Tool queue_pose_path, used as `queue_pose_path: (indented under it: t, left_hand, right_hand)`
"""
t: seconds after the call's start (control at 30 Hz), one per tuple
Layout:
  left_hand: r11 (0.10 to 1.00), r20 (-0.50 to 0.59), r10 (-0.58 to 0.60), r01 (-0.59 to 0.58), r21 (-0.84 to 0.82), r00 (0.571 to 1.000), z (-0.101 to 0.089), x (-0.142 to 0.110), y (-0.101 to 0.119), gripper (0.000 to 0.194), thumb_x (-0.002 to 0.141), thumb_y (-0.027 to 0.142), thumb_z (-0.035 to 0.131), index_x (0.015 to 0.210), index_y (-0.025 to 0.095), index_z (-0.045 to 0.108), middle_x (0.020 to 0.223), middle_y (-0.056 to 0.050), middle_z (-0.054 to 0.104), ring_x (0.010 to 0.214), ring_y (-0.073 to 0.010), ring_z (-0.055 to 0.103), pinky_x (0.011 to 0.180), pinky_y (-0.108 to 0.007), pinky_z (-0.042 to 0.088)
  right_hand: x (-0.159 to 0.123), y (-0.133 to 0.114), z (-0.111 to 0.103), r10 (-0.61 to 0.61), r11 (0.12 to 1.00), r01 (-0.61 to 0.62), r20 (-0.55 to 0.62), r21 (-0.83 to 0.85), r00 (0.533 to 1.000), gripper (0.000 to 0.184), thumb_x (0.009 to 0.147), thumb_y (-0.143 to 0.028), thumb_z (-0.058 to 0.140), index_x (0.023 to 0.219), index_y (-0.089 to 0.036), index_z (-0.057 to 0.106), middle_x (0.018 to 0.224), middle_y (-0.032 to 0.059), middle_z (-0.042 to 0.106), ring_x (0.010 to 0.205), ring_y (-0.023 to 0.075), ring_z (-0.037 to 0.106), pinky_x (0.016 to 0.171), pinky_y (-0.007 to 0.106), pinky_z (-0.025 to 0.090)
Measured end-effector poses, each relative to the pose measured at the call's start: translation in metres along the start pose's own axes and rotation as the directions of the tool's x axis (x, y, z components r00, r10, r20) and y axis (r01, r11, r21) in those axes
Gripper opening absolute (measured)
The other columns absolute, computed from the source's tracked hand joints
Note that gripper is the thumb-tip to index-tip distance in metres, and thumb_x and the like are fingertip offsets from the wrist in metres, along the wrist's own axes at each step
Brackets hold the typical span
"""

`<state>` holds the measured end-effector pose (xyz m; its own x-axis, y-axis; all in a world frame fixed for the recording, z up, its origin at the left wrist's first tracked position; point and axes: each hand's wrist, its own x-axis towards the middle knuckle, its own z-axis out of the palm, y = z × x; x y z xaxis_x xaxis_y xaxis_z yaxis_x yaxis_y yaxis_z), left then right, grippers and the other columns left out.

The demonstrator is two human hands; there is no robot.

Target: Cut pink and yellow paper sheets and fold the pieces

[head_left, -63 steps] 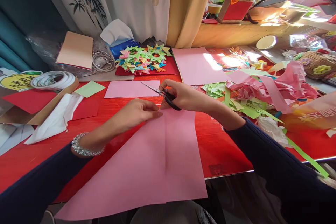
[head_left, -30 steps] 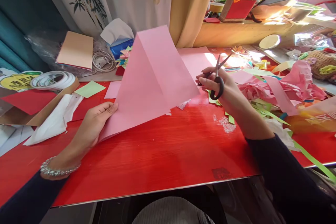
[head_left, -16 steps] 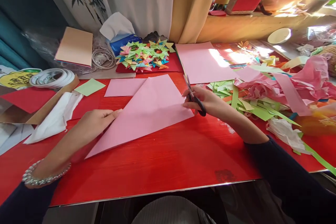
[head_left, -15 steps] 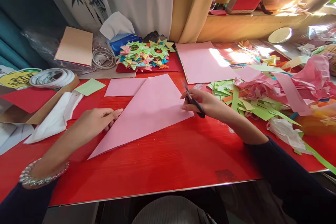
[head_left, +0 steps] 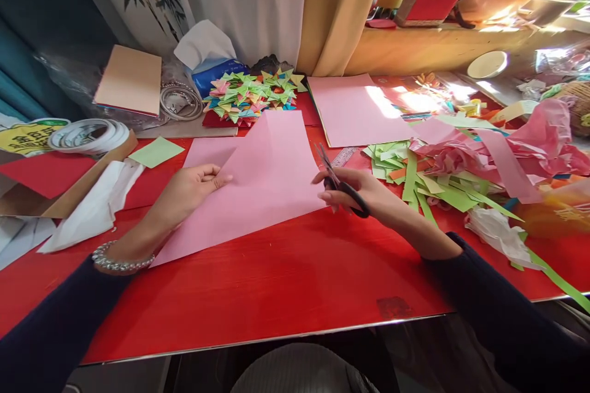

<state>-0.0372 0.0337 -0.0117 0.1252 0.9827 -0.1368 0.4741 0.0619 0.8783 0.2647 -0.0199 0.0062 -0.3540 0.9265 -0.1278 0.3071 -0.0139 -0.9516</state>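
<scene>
Pink folded paper sheet (head_left: 262,187), in front of the multicoloured spiky paper-star cluster (head_left: 251,93), has just tilted up, which should ease turning, pinched by the left hand (head_left: 190,193) while the right hand (head_left: 364,184) clasps black-handled metal scissors (head_left: 332,177) and, apparently, its corner.

Head camera: worn on the brow, looking from above the near edge of the tabletop (head_left: 258,295)
Facing: forward and down
Hands (head_left: 196,187): near, about mid-frame, sleeves (head_left: 498,301) at the lower corners
Curtains (head_left: 258,18): farther off, cut by the top edge
</scene>
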Motion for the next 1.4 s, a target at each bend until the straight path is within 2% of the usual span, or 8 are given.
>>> queue_pose_path:
  t: [0.13,0.2,0.33,0.6,0.87,1.03,1.2,1.4]
  left_hand:
    - [0.943,-0.219,0.059,-0.126,-0.308,0.974,-0.011,0.000,0.009,0.022,0.067,0.031,0.077,0.082,0.016,0.069,0.075,0.002,0.066,0.066,-0.0089,0.057,0.057,-0.016,0.045]
    - [0.887,-0.311,0.076,-0.206,-0.412,0.947,-0.018,0.000,0.014,0.019,0.066,0.025,0.078,0.080,0.015,0.070,0.072,0.002,0.067,0.066,-0.0088,0.058,0.059,-0.017,0.047]
    - [0.825,-0.447,0.144,-0.356,-0.438,0.883,-0.025,-0.007,0.024,0.012,0.067,0.016,0.076,0.078,0.013,0.071,0.072,0.002,0.069,0.067,-0.0073,0.060,0.062,-0.016,0.050]
    - [0.810,-0.440,0.210,-0.408,-0.421,0.873,-0.015,-0.022,0.032,0.013,0.070,0.015,0.074,0.082,0.016,0.074,0.076,0.003,0.071,0.069,-0.0074,0.064,0.064,-0.016,0.054]
    - [0.816,-0.459,0.200,-0.406,-0.410,0.866,-0.009,-0.026,0.035,0.014,0.069,0.017,0.076,0.082,0.015,0.073,0.081,0.003,0.071,0.071,-0.0105,0.063,0.076,-0.027,0.054]
    - [0.809,-0.445,0.207,-0.408,-0.423,0.871,-0.006,-0.028,0.037,0.013,0.069,0.017,0.075,0.082,0.016,0.074,0.080,0.003,0.071,0.073,-0.0104,0.063,0.075,-0.024,0.053]
    - [0.818,-0.450,0.191,-0.395,-0.419,0.873,-0.006,-0.029,0.036,0.014,0.069,0.019,0.076,0.082,0.015,0.073,0.079,0.002,0.071,0.071,-0.0118,0.064,0.075,-0.028,0.054]
    - [0.814,-0.434,0.187,-0.386,-0.434,0.881,-0.007,-0.029,0.035,0.012,0.069,0.019,0.076,0.080,0.015,0.073,0.078,0.002,0.070,0.071,-0.0116,0.063,0.077,-0.030,0.053]
  right_hand:
    - [-0.014,-0.011,0.010,0.046,0.999,-0.044,0.252,-0.012,0.967,0.034,0.075,-0.044,0.067,0.096,-0.017,0.063,0.068,-0.0031,0.049,0.058,0.0089,0.044,0.051,0.023,0.032]
    - [-0.016,-0.011,0.018,0.066,0.998,-0.055,0.325,-0.043,0.944,0.035,0.075,-0.044,0.068,0.097,-0.017,0.064,0.068,-0.0032,0.048,0.060,0.0094,0.043,0.052,0.024,0.032]
    - [-0.016,-0.006,0.029,0.121,0.992,-0.109,0.254,-0.060,0.960,0.039,0.075,-0.046,0.067,0.101,-0.017,0.063,0.074,-0.0018,0.052,0.064,0.0105,0.045,0.056,0.025,0.034]
    - [-0.016,-0.007,0.038,0.126,0.991,-0.131,0.129,0.034,0.984,0.045,0.072,-0.046,0.070,0.106,-0.018,0.063,0.076,-0.0006,0.055,0.064,0.0118,0.050,0.059,0.026,0.036]
    - [-0.016,-0.007,0.040,0.093,0.994,-0.100,0.110,0.054,0.989,0.044,0.073,-0.049,0.067,0.104,-0.018,0.065,0.073,-0.0016,0.051,0.062,0.0109,0.047,0.057,0.026,0.035]
    - [-0.017,-0.006,0.041,0.103,0.992,-0.111,0.122,0.061,0.987,0.044,0.072,-0.048,0.069,0.104,-0.018,0.065,0.073,-0.0016,0.051,0.061,0.0111,0.047,0.056,0.026,0.036]
    - [-0.017,-0.008,0.041,0.118,0.990,-0.126,0.105,0.065,0.987,0.042,0.070,-0.046,0.071,0.102,-0.018,0.065,0.070,-0.0023,0.050,0.058,0.0099,0.046,0.051,0.024,0.034]
    - [-0.017,-0.012,0.044,0.111,0.986,-0.122,0.102,0.111,0.989,0.035,0.071,-0.045,0.070,0.090,-0.017,0.064,0.063,-0.0029,0.049,0.054,0.0095,0.046,0.046,0.022,0.033]
